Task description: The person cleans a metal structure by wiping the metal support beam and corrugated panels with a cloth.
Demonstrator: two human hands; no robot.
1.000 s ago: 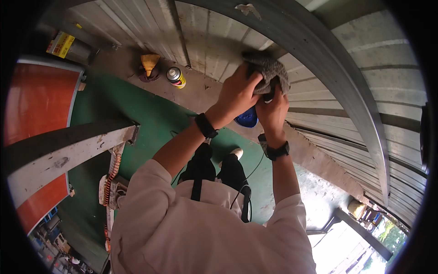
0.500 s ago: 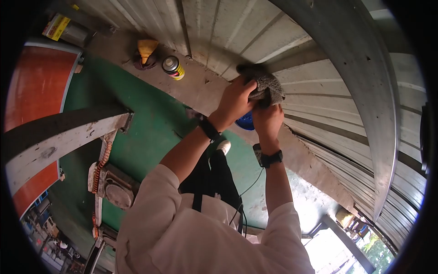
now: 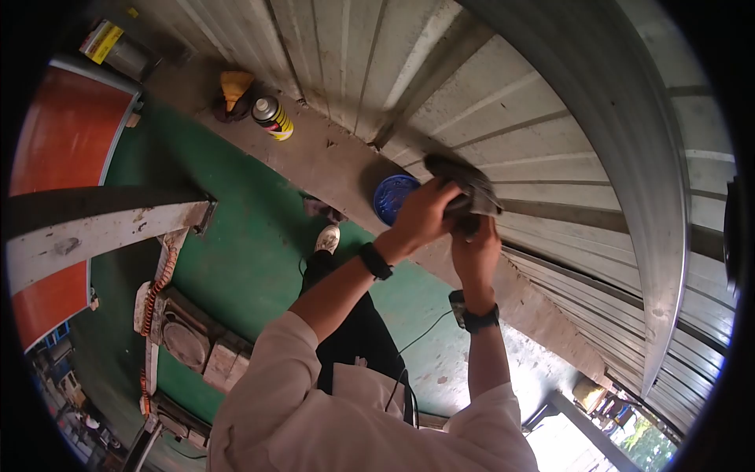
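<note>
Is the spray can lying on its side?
No, the spray can stands upright on the concrete ledge at the foot of the corrugated wall, beside a yellow cone.

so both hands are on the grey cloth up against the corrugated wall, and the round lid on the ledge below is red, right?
Not quite: the lid is blue, not red, as the head view shows. The rest holds: the left hand and right hand both grip the grey cloth against the corrugated wall, with the lid on the ledge below.
</note>
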